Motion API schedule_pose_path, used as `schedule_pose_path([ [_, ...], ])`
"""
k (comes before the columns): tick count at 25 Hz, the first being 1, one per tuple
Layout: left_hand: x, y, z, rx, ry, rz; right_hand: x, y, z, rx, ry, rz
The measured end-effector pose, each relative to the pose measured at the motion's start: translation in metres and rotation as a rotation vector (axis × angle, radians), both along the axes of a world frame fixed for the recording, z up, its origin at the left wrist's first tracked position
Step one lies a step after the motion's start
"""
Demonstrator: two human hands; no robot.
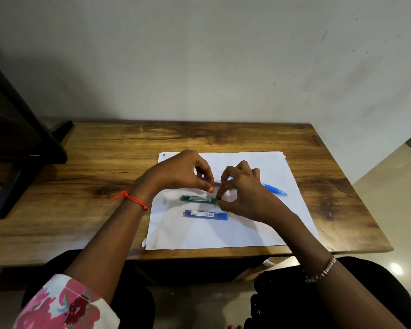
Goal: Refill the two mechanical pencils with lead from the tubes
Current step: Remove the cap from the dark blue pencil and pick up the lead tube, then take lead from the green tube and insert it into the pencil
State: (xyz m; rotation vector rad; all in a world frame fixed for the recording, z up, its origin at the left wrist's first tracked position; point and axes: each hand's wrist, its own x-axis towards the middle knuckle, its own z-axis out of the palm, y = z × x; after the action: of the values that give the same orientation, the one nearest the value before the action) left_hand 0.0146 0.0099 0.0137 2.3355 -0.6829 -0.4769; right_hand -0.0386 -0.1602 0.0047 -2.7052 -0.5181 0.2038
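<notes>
The left hand [183,173] pinches the pencil [273,188] lying at 12 o'clock of the green tube [198,199], while the right hand [244,191] pinches that tube's 3 o'clock end, probably uncapping it, so next comes gently tipping lead out.

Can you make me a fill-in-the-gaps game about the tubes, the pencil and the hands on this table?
1. The green tube and the blue tube lie on a white sheet of ____.
2. The tube nearer the person is the ____ one.
3. The left hand, with an ____ thread at its wrist, pinches the blue pencil.
4. The right hand pinches the end of the ____ tube.

Missing words: paper; blue; orange; green.
</notes>
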Motion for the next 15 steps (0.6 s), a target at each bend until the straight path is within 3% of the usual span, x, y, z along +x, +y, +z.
schedule_pose_path([
  [4, -0.001, -0.001, 0.0, -0.007, 0.038, 0.0, -0.001, 0.001, 0.007, 0.041, 0.005, -0.055],
  [7, -0.002, -0.002, 0.002, -0.049, 0.061, 0.005, 0.0, -0.006, 0.016, 0.221, 0.013, -0.138],
  [10, -0.002, -0.002, 0.008, -0.229, 0.131, 0.074, 0.005, -0.013, 0.022, 0.517, -0.019, -0.257],
  [15, -0.009, -0.004, 0.022, -0.548, 0.371, 0.169, 0.013, -0.018, 0.028, 1.214, 0.009, -0.407],
])
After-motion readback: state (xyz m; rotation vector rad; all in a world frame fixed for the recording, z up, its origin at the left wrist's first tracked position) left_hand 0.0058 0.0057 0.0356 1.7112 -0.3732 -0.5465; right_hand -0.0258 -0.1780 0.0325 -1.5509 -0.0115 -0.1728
